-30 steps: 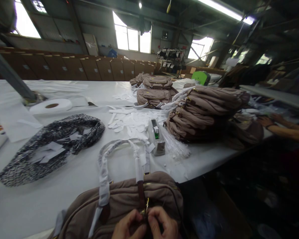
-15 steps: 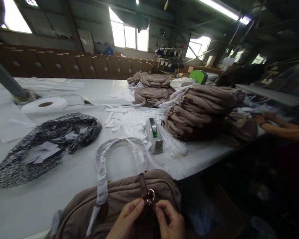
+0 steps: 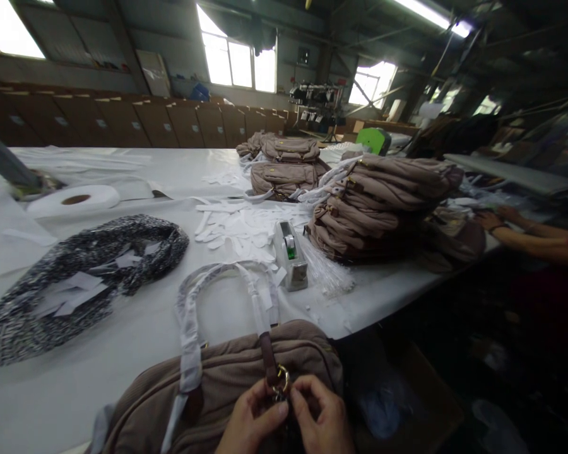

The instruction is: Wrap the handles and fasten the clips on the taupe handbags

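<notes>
A taupe handbag (image 3: 227,378) lies at the near edge of the white table (image 3: 137,340). Its handles (image 3: 192,309) are wrapped in white protective film and rest flat on the table. My left hand (image 3: 248,424) and my right hand (image 3: 320,417) meet at the bag's front, fingertips pinching a small gold ring (image 3: 282,379) that hangs from a brown strap tab. Both hands press close together on this metal fitting.
A tape dispenser (image 3: 290,255) stands beyond the bag, with white paper strips (image 3: 241,227) behind it. Stacks of finished taupe bags (image 3: 383,205) fill the right. A black-and-white patterned fabric (image 3: 76,277) lies left, a white roll (image 3: 73,200) beyond. Another person's arm (image 3: 530,236) reaches in at right.
The gold ring and strap tab came up into view between my fingertips. My hands stayed pinched on the fitting while the view shifted slightly.
</notes>
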The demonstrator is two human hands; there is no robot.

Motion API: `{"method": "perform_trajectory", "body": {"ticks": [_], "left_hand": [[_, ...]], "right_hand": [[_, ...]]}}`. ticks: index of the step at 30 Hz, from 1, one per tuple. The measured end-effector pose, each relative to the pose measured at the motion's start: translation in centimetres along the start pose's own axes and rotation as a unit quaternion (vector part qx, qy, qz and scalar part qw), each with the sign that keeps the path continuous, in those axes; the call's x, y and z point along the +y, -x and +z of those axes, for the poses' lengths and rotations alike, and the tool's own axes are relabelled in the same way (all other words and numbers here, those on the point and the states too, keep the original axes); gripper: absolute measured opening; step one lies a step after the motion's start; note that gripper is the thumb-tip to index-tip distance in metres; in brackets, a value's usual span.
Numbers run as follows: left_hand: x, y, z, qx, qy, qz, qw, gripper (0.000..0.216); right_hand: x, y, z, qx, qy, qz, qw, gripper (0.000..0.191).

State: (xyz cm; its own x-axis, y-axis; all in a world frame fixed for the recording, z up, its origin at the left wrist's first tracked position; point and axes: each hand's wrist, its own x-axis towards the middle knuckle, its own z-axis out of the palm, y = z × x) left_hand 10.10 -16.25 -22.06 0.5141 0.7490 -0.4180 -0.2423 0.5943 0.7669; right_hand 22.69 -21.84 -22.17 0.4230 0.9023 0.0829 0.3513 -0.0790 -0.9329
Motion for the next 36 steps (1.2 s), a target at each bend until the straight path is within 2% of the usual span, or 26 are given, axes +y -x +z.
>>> {"method": "perform_trajectory", "body": {"ticks": [4, 11, 13, 16, 19, 22, 24, 27, 29, 31, 33, 36], "left_hand": [[-0.4, -0.1, -0.2, 0.023, -0.023, 0.008, 0.999, 0.048], [-0.2, 0.5, 0.1, 0.064, -0.037, 0.024, 0.997, 0.049], [-0.6, 0.6, 0.2, 0.047, -0.014, -0.001, 0.999, 0.050], [-1.4, 0.6, 0.0, 0.009, 0.022, -0.023, 0.999, 0.048], [-1.9, 0.4, -0.3, 0.025, -0.012, 0.035, 0.999, 0.045], [-1.1, 0.2, -0.4, 0.055, -0.085, 0.085, 0.991, 0.042], [0.2, 0.0, 0.0, 0.061, -0.142, 0.101, 0.983, 0.038], [2.7, -0.6, 0.8, 0.032, -0.253, 0.140, 0.957, 0.029], [4.0, -1.1, 1.2, 0.009, -0.303, 0.166, 0.938, 0.025], [4.6, -1.4, 1.2, 0.010, -0.323, 0.174, 0.930, 0.021], [4.3, -1.6, 0.7, 0.028, -0.313, 0.152, 0.937, 0.018], [2.5, -1.6, -0.2, 0.061, -0.190, 0.055, 0.978, 0.032]], "right_hand": [[0.6, 0.3, -0.3, -0.028, 0.031, -0.015, 0.999, 0.025], [0.2, 0.0, -1.1, -0.032, 0.043, -0.083, 0.995, 0.022], [0.1, -0.3, -1.5, -0.039, 0.019, -0.056, 0.997, 0.024], [0.0, -0.7, -2.0, -0.094, -0.069, 0.052, 0.992, 0.028], [-0.1, -0.9, -2.0, -0.118, -0.128, 0.091, 0.981, 0.032], [-0.6, -1.3, -2.0, -0.095, -0.096, 0.074, 0.988, 0.031], [-1.7, -2.2, -2.1, -0.078, -0.057, 0.048, 0.994, 0.027], [-4.1, -4.6, -1.6, -0.073, 0.023, -0.005, 0.997, 0.016], [-5.4, -6.7, -0.8, -0.101, 0.072, -0.030, 0.992, 0.012], [-5.7, -8.6, 0.3, -0.153, 0.060, -0.026, 0.986, 0.012], [-5.0, -10.2, 1.4, -0.195, -0.005, 0.021, 0.981, 0.010], [-3.2, -11.8, 2.7, -0.182, -0.062, 0.086, 0.978, 0.012]]}}
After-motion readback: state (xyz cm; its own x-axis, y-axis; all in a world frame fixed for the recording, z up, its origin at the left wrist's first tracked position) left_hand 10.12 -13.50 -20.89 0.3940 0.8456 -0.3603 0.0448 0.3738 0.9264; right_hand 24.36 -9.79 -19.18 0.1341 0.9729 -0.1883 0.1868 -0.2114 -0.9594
